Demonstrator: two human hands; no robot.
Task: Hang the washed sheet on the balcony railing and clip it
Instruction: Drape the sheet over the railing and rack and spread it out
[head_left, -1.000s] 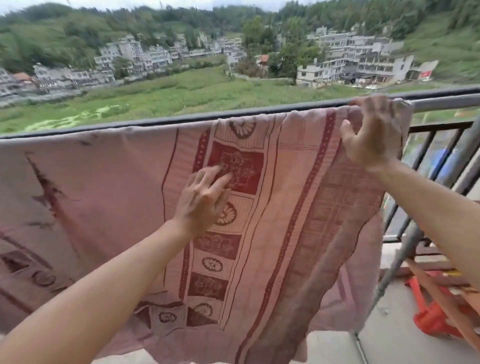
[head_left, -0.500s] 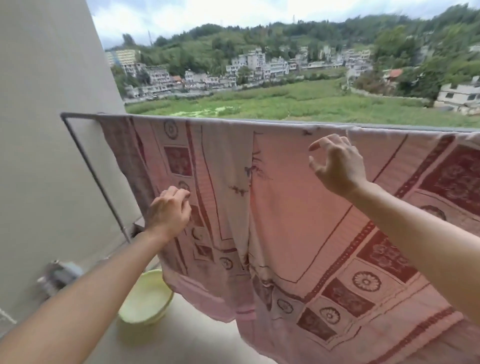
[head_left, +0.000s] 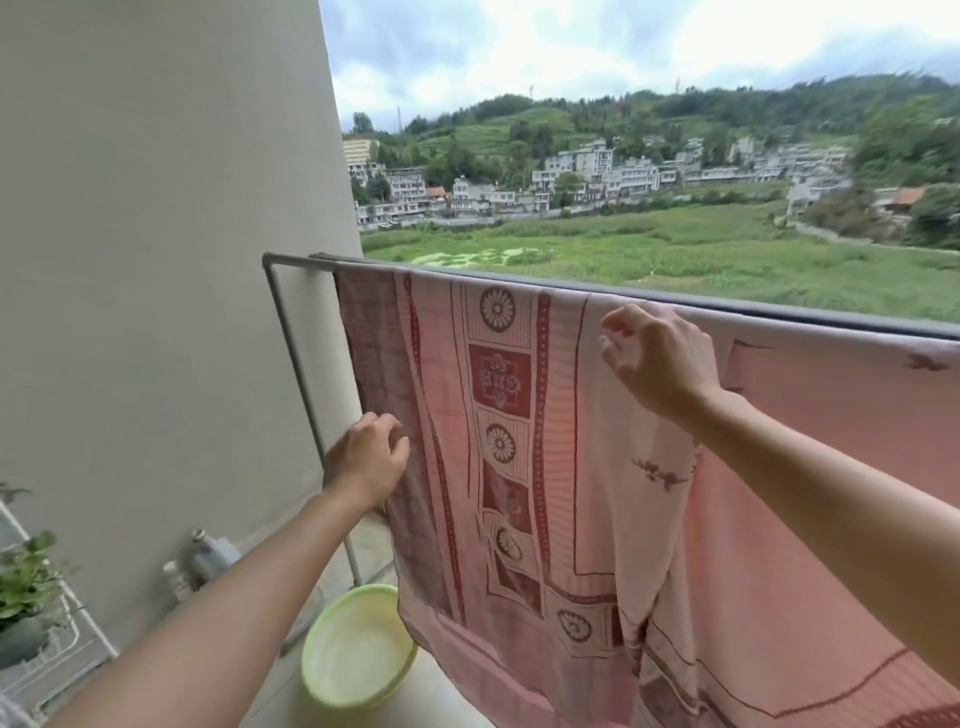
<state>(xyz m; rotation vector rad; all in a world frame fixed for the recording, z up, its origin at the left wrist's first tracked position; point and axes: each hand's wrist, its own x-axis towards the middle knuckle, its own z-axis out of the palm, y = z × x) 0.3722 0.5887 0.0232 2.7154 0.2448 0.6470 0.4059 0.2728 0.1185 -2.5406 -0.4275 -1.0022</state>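
Beyond the balcony, green fields and a hillside town are seen under a cloudy sky, with a plain wall (head_left: 156, 260) filling the 9 o'clock side. Since half a second ago the view has been carried further toward the wall end of the railing (head_left: 779, 314): the rail's corner post, then near the frame's left edge, is now seen close to the middle, and the sheet's (head_left: 519, 467) side hem is shown in full. Attention has thus been shifted from the far end of the cloth to this end, which is judged to mean that spreading is nearly done and clipping is still to come; no clip is seen anywhere.

The sheet is draped over the top rail, hanging down on the balcony side, its lower corner just above a pale green basin (head_left: 358, 649) on the floor at 6 o'clock.

The left hand (head_left: 366, 462), at 8 o'clock from the centre, is laid against the sheet's side hem, fingers (head_left: 397, 441) loosely curled on the cloth; whether a fold is actually pinched cannot be told. The right hand (head_left: 660, 358), at 2 o'clock, is held just below the rail with its fingers (head_left: 615, 325) spread and half open, grasping nothing, its fingertips at or just off the fabric.
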